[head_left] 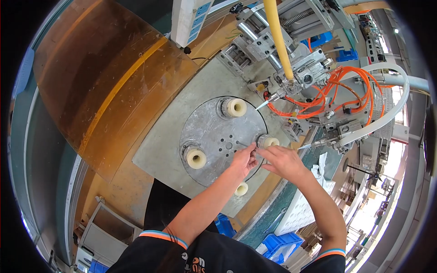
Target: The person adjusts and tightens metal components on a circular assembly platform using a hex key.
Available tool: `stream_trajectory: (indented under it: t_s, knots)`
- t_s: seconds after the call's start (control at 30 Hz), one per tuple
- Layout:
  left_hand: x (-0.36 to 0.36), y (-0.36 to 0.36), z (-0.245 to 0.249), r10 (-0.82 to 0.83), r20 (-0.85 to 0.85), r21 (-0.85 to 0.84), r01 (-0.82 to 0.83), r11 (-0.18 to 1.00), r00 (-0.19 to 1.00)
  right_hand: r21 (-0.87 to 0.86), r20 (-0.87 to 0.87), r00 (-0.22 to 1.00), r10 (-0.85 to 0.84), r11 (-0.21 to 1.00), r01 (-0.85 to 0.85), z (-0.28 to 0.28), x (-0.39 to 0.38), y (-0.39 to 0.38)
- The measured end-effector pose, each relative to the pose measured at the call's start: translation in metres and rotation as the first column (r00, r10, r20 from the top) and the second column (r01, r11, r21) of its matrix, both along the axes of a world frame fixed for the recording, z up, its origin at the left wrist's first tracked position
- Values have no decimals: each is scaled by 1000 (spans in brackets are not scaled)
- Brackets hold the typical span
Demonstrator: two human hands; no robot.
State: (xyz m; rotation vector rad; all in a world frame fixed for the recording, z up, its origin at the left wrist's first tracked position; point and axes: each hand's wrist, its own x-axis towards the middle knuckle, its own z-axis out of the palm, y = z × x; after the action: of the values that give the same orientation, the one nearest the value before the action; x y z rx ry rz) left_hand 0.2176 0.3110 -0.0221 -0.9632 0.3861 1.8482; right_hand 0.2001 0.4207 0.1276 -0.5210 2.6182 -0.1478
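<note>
My left hand is closed, with thumb and fingers pinched on a thin metal rod at the right side of a round grey metal plate. Close beside it, my right hand has its fingers bent together against the base of a holder topped by a cream-coloured ring. What those right fingertips grip, if anything, is hidden. Similar cream rings stand on the plate at the top and left. Another cream ring shows partly behind my left forearm.
Beyond the plate stands a metal machine with a yellow hose, coiled orange tubes and pointed nozzles. A tinted brown panel rises at left. A white perforated tray and blue bin sit at lower right.
</note>
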Motion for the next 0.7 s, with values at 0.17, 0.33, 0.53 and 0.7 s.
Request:
stream_trajectory:
  t_s: [0.17,0.33,0.53,0.7]
  knots:
    - [0,-2,2,17,10,17,-17,1000,1000,-87,67,982,176,982,-170,-1,-8,6]
    - [-1,-2,3,20,7,30,-20,999,1000,-118,15,997,70,991,-68,-5,-3,2]
    - [0,-2,8,110,64,92,-115,989,992,-65,230,734,-639,743,667,-22,-3,-18]
    - [2,3,3,88,32,99,-91,991,996,145,91,865,-493,866,478,-11,-7,-16]
